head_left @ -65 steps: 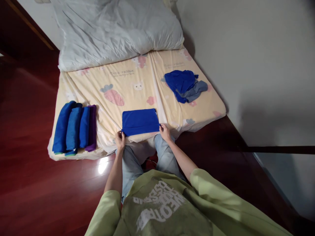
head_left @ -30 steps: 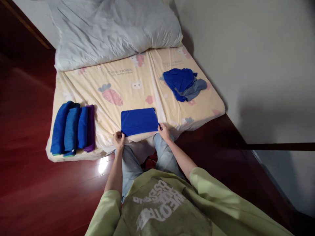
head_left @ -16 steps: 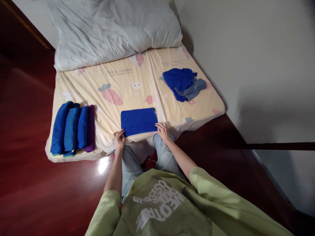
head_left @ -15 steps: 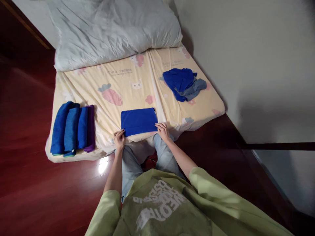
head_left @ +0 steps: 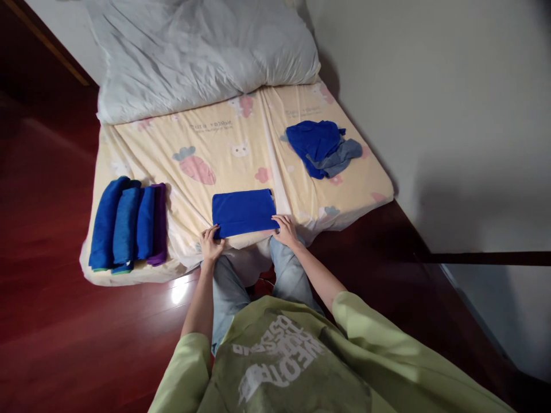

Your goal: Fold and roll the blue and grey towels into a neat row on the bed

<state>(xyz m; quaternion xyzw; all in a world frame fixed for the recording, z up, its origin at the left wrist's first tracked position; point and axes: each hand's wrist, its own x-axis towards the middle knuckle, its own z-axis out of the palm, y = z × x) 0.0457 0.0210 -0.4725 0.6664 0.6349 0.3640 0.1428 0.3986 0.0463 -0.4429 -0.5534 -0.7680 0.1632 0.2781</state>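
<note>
A blue towel [head_left: 243, 212], folded into a flat rectangle, lies near the front edge of the bed. My left hand [head_left: 211, 245] is at its near left corner, fingertips on top and the thumb at the near edge, taking hold of the cloth. At the near right corner, my right hand [head_left: 284, 231] grips the towel the same way, fingers over the cloth and thumb below the edge. The underside of the towel is hidden.
Several rolled or folded towels, blue ones [head_left: 107, 223] and a purple one [head_left: 160, 223], stand in a row at the bed's left. A crumpled blue and grey cloth heap [head_left: 321, 146] lies at right. A pale quilt [head_left: 206, 57] covers the back of the bed [head_left: 241, 166].
My left thumb has moved out from the fingers toward the towel's near edge. The right thumb shows more at its corner. The towel stays nearly in place.
</note>
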